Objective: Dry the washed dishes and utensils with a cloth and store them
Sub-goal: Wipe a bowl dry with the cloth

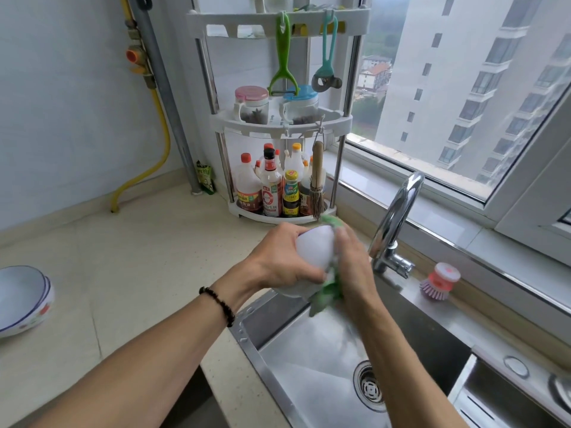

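White bowl, tipped on its side, sits between our two hands above the near-left corner of the sink, roughly at the centre of our view. Our left hand curls around its outer wall, thumb underneath, while our right hand presses the green cloth against the rim side; that hand is blurred, so we cannot tell how tightly its fingers close on the cloth. We judge the main risk to be a slip: the wet, smooth wall is held by one hand only, and a hard wiping push from the right could drive it out of that grip and into the steel basin below. The faucet stands just beside the right hand at about 2 o'clock, so a wide wipe could knock the bowl against it. The stacked bowls wait on the counter at 9 o'clock, well apart, so carrying this one over while still damp could also cost us the hold.
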A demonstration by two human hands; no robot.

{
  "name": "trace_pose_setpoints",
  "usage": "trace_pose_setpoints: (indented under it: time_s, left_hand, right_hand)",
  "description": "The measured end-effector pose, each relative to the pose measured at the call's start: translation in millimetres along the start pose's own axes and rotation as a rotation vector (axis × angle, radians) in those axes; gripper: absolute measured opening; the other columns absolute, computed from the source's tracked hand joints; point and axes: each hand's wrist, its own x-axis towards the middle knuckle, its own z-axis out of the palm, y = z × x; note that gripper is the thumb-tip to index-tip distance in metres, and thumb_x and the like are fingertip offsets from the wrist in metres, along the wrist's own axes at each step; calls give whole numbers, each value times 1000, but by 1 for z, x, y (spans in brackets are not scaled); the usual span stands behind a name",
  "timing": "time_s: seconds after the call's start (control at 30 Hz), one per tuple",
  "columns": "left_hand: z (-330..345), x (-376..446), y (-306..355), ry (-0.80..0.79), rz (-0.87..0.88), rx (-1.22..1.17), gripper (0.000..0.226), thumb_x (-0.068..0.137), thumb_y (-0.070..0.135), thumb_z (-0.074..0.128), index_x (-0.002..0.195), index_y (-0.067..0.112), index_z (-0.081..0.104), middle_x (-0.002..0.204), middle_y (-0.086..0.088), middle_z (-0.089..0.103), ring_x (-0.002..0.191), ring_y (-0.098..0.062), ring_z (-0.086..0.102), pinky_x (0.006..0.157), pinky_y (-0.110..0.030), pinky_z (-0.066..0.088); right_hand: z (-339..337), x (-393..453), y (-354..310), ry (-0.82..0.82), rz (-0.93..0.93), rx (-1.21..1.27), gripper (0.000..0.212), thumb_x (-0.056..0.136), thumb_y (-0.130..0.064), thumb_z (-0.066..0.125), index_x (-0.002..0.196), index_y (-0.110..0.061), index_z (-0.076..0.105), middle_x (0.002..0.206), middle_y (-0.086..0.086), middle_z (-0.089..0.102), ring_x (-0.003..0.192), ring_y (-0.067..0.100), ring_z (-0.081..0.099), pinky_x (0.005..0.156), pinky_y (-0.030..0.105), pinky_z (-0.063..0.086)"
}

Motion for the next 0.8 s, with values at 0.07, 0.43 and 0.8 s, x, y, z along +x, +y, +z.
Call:
trace_pose_setpoints:
  time_s: [0.07, 0.43, 0.8]
  left_hand:
    - [3, 5, -5, 13, -18, 130, 25, 69, 11, 79, 94, 13, 74, 87, -4, 74, 83, -23, 71, 72, -38, 61]
    - [2, 1, -10, -19, 3, 20, 39, 57, 14, 85, 94, 18, 75, 88, -1, 74, 80, -21, 72, 70, -38, 62]
    - [-30, -1, 2, -320, -151, -23, 43, 59, 22, 90, 99, 12, 76, 96, -4, 77, 91, -25, 73, 83, -41, 61]
  right_hand:
    - [15, -8, 2, -19, -135, -271, 48, 94, -58, 42, 131, -36, 63, 145, 4, 52, 127, 21, 55, 104, 44, 49]
    - [4, 0, 11, -13, 40, -99, 51, 83, -65, 54, 123, -36, 63, 129, 9, 61, 108, 29, 65, 90, 49, 57]
    - [-12, 12, -1, -16, 262, 66, 42, 81, -44, 67, 91, -3, 65, 87, 26, 61, 78, 32, 57, 73, 44, 45]
